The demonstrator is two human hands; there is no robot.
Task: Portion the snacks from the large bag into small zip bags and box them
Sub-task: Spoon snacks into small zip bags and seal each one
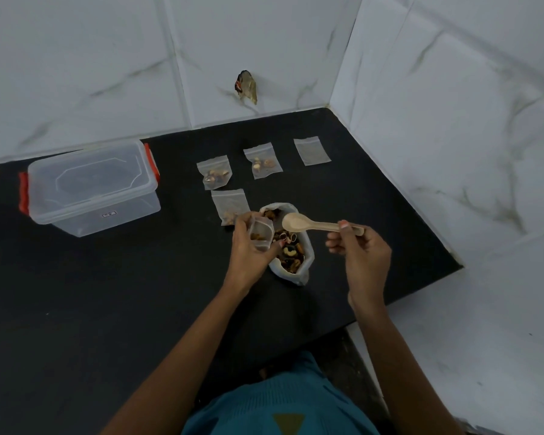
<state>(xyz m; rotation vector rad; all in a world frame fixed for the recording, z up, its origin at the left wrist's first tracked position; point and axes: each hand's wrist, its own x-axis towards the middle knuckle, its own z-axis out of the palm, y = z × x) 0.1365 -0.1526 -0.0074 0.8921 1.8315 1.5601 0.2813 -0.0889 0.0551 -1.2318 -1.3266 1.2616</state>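
Teal shirt (283, 409) lowest, then the left hand (248, 249) curled round a small zip bag (261, 230), mouth propped open beside the large bag (296, 277) so spills drop back, while the right hand (361, 252) pinches a wooden spoon (296, 222), bowl seemingly empty over the snacks (291, 251).

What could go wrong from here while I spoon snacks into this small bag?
1. The small zip bag in the left hand has a mouth that looks barely wider than the bowl of the wooden spoon, so snacks may spill onto the counter.
2. The large bag stands soft-sided and unsupported between both hands; a nudge could tip it.
3. The box has its lid on, and the right hand is occupied too.
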